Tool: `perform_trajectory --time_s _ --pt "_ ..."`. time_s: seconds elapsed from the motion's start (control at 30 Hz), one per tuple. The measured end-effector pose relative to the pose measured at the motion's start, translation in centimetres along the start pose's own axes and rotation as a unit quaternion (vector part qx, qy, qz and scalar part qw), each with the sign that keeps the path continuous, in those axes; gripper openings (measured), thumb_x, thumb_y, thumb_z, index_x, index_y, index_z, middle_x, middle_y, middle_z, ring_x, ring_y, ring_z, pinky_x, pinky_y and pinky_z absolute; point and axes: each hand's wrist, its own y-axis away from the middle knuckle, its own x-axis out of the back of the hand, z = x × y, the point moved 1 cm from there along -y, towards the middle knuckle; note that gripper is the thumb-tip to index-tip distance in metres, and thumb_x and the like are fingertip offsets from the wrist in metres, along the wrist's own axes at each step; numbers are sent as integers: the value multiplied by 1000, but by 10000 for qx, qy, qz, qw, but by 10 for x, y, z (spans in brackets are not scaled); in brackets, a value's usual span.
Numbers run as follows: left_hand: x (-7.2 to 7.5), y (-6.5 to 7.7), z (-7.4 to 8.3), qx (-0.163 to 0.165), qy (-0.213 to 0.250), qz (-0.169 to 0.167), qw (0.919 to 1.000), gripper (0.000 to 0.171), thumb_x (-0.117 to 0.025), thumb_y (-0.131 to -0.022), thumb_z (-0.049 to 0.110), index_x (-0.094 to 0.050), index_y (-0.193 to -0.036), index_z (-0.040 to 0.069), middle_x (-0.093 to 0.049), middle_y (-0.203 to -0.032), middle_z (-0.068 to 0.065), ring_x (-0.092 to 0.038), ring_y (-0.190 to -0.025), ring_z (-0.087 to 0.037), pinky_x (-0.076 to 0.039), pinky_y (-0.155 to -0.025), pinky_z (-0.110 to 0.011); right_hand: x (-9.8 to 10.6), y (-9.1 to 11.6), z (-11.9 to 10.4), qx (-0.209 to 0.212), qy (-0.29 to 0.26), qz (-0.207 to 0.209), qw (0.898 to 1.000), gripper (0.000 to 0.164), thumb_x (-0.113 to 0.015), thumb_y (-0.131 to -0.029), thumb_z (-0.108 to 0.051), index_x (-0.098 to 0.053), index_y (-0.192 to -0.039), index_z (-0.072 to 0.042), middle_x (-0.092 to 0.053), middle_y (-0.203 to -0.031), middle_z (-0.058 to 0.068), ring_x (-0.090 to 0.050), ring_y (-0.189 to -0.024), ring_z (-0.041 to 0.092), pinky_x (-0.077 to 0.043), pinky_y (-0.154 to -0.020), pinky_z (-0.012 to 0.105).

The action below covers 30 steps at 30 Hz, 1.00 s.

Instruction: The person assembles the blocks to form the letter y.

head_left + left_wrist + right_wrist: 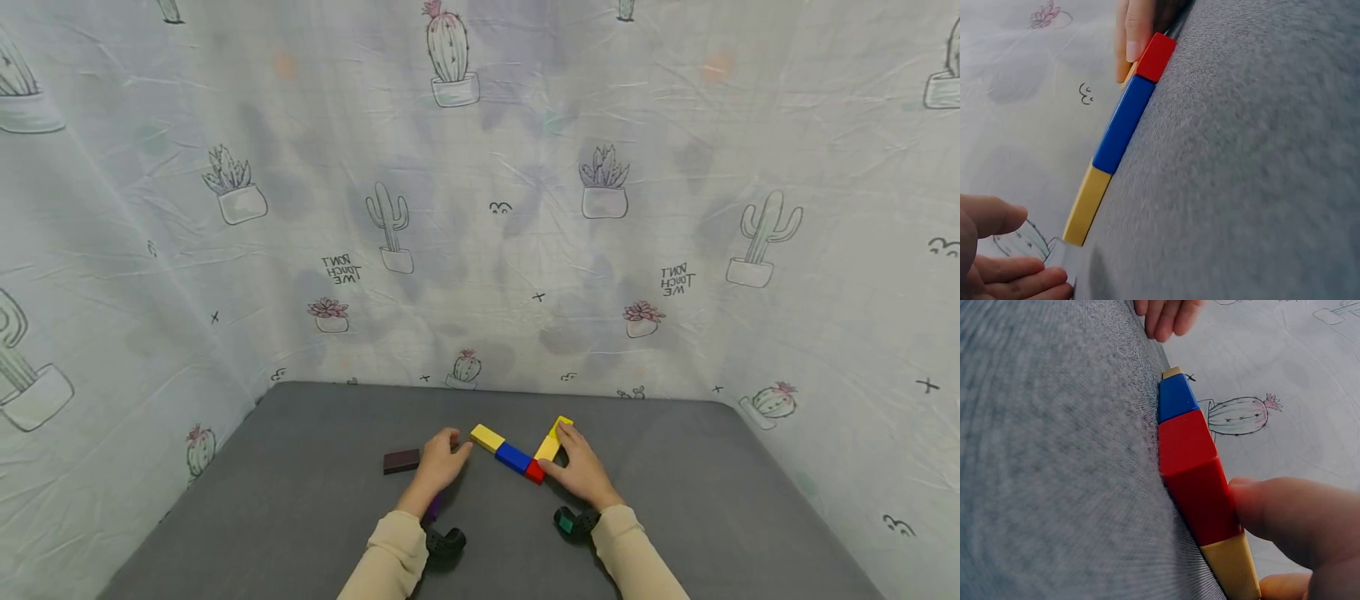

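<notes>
Yellow (487,437), blue (513,457) and red (535,472) blocks lie end to end on the grey table, the red one nearest me. From the red block, a second yellow arm (550,447) runs away to the right, making a V. My right hand (587,477) holds this arm, its thumb against the red block and its fingers at the far yellow part, which they partly cover. My left hand (440,462) is just left of the first yellow block, thumb and fingers apart, holding nothing.
A dark brown block (401,461) lies left of my left hand. A purple piece (432,508) shows partly beside the left wrist. Black wrist devices sit on both arms. A cactus-print curtain (480,250) surrounds the table (300,517) behind and at the sides.
</notes>
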Motion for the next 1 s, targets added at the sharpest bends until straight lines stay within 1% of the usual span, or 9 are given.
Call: perform_trajectory --time_s 0.1,0.23,0.33,0.5,0.63,0.73,0.87,1.0 --pt "6 5 -3 -158 -39 -196 9997 41 -58 -94 19 -53 -123 -9 -59 -118 -25 -55 -112 -40 -47 -92 -52 0 0 0 -22 -15 6 10000 83 -64 -85 -49 -37 -143 4 -33 -150 21 -28 -138 41 -28 -109 58" --pt "15 13 -9 -454 -6 -509 9977 43 -57 -95 22 -52 -124 -9 -58 -120 -25 -55 -112 -40 -47 -92 -52 -1 0 0 -20 11 27 10000 83 -64 -85 -49 -37 -143 4 -34 -150 20 -28 -138 41 -28 -109 58" --pt "21 20 -15 -597 2 -669 9960 46 -57 -95 27 -52 -125 -9 -58 -121 -25 -56 -113 -40 -46 -93 -51 -1 0 0 36 -1 68 10000 82 -64 -85 -48 -38 -142 5 -34 -149 21 -29 -138 42 -28 -108 59" --pt "31 29 -21 -645 62 -842 9943 50 -56 -96 31 -51 -127 -7 -58 -123 -23 -55 -115 -39 -45 -96 -51 -2 0 0 49 -25 105 9999 81 -64 -85 -47 -38 -142 4 -34 -149 21 -29 -138 42 -28 -108 59" --pt "35 34 -25 -836 215 -966 9916 50 -56 -96 30 -50 -127 -8 -57 -124 -23 -53 -118 -39 -43 -99 -51 -1 0 0 42 -6 94 9999 82 -64 -86 -48 -37 -143 4 -34 -149 21 -29 -138 41 -28 -109 58" --pt "38 37 -30 -949 449 -1116 9882 49 -56 -96 28 -49 -128 -9 -56 -125 -25 -51 -120 -40 -41 -101 -52 0 0 0 35 4 54 10000 82 -63 -86 -48 -37 -143 4 -34 -149 21 -29 -138 41 -28 -109 58" --pt "41 42 -37 -905 691 -1287 9851 49 -55 -97 28 -48 -130 -7 -54 -128 -23 -49 -123 -40 -38 -103 -52 0 0 -1 7 -18 -2 10000 82 -63 -86 -48 -37 -143 4 -33 -150 21 -29 -138 41 -28 -109 58" --pt "43 46 -41 -916 688 -1376 9838 48 -54 -97 30 -49 -130 -4 -55 -129 -19 -49 -123 -38 -38 -103 -54 0 0 -1 -3 -73 -11 10000 82 -64 -86 -48 -36 -143 5 -33 -150 21 -29 -138 42 -28 -109 58"
